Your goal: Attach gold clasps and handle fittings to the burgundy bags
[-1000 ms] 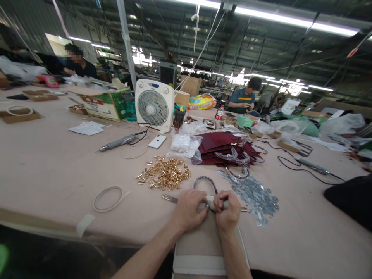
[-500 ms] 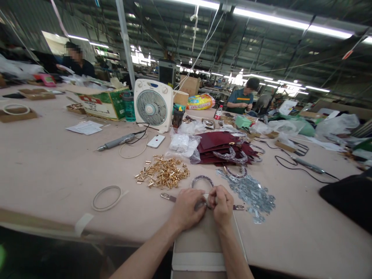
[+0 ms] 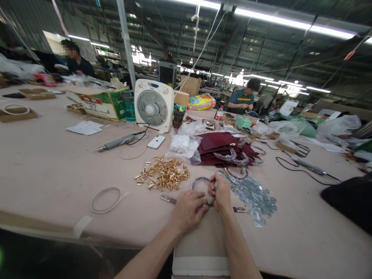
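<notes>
A beige bag panel (image 3: 200, 246) lies at the table's near edge, reaching toward me. On its far end my left hand (image 3: 188, 209) rests with bent fingers, gripping near the edge. My right hand (image 3: 221, 192) is curled into a fist just above that edge; whatever lies inside its fingers is hidden. Beyond my hands arches a plastic-wrapped handle (image 3: 200, 179), partly covered by the right hand. A dark red strap (image 3: 168, 199) with metal-fitted ends sticks out on both sides. Gold metal fittings (image 3: 162, 173) are heaped to the left, flat grey metal plates (image 3: 255, 197) to the right.
Dark red bag pieces (image 3: 216, 145) with wrapped handles are stacked ahead. Behind stand a fan (image 3: 154, 104) and a phone (image 3: 156, 142) lying flat. Corded tools (image 3: 116, 143) lie at both sides. A tape roll (image 3: 106, 200) is at left. Two people sit farther back.
My right hand has risen slightly and moved away from me, over the base of the handle. My left hand stays nearly in place on the panel.
</notes>
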`<state>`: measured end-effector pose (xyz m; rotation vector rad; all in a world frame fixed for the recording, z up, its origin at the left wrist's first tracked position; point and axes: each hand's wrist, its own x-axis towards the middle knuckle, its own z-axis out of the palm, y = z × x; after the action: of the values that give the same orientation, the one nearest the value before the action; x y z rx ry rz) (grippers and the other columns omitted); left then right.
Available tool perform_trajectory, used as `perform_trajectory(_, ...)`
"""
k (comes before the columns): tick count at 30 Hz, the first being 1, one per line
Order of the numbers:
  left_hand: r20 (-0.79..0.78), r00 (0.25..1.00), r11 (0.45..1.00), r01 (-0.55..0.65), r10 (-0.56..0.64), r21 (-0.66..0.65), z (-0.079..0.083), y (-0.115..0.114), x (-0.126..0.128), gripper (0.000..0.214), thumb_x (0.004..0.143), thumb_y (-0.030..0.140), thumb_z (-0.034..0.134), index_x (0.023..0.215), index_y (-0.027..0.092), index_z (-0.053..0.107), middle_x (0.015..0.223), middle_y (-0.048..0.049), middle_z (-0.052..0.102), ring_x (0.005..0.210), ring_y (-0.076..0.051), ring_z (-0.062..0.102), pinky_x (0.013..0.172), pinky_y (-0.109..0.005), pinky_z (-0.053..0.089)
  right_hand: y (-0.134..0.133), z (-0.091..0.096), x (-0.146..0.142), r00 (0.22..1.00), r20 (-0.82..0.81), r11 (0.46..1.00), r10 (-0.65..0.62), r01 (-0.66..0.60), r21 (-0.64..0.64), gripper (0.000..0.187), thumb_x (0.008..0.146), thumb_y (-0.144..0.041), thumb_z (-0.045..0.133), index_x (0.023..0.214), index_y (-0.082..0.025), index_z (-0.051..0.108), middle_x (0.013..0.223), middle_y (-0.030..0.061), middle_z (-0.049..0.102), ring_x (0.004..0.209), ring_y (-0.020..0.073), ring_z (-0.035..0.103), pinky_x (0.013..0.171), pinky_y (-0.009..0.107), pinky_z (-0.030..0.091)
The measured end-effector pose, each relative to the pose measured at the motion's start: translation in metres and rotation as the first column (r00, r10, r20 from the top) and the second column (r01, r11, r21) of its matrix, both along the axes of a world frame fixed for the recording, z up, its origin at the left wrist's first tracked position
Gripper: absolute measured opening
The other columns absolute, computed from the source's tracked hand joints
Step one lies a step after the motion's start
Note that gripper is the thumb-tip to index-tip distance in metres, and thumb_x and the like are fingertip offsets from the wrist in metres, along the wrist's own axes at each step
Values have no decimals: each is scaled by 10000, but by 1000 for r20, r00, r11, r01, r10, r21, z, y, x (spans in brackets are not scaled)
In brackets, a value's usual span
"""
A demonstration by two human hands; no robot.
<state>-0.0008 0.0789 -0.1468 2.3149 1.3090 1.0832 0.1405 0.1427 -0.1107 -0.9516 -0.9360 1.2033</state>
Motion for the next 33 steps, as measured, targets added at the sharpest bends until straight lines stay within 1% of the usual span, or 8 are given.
perform_trajectory(3,2,1000,999,-31,31,-6,0,-1,1,159,946,306,704,1088,295,775,1242,-31,752,1139,-257,671,987,-458,497,3,0,-1,1000,3,1000,8,-8,-12,421,897,-585,621,737,-201,558,475,-97,407,353,57,315,359,176,226)
perform_trajectory(8,1,1000,1000,14,-14,-11,2,0,-1,137,960,316,695,1075,296,767,1247,-24,751,1129,-261,669,973,-454,486,-10,-1,-2,995,81,998,56,-58,25,423,931,-580,587,738,-206,557,466,-93,401,371,70,306,364,186,226)
perform_trajectory(14,13,1000,1000,9,-9,-16,4,-1,-2,139,989,353,655,1061,300,762,1223,-4,758,1100,-250,672,955,-449,478,-32,-1,-6,970,244,980,-19,-31,198,450,986,-553,539,697,-208,543,491,-70,422,418,84,341,405,209,284)
perform_trajectory(18,-6,1000,1000,22,-22,-20,6,-1,-3,173,943,371,709,1103,322,753,1246,-1,746,1115,-247,668,986,-444,472,-31,10,-3,958,282,983,47,-95,159,446,990,-557,557,728,-197,577,496,-65,445,424,84,368,413,204,286)
perform_trajectory(20,-19,1000,999,19,-20,-25,6,-1,-3,281,887,395,771,1159,335,735,1262,-8,739,1141,-266,656,1007,-461,465,-27,19,0,957,274,983,91,-131,130,433,980,-560,582,757,-190,604,489,-65,453,416,82,375,403,199,268)
perform_trajectory(22,-29,1000,999,7,-8,-37,6,-1,-3,361,843,412,813,1186,346,725,1293,-10,727,1168,-283,644,1016,-478,460,-24,27,2,969,235,983,72,-110,149,422,972,-555,601,766,-186,614,484,-67,456,400,77,366,391,196,250)
perform_trajectory(25,-38,999,999,4,-6,-49,7,-1,-2,367,828,407,828,1175,348,725,1309,-4,722,1174,-281,644,1013,-487,456,-24,32,3,986,164,980,43,-74,187,408,970,-530,615,750,-186,613,470,-73,437,380,69,340,377,192,235)
perform_trajectory(33,-27,1000,999,0,-1,-49,10,-2,-1,315,844,400,814,1148,360,739,1258,0,743,1144,-272,658,982,-463,463,-35,23,-6,991,132,976,18,-45,211,443,962,-527,608,673,-192,585,435,-76,394,362,65,303,359,190,230)
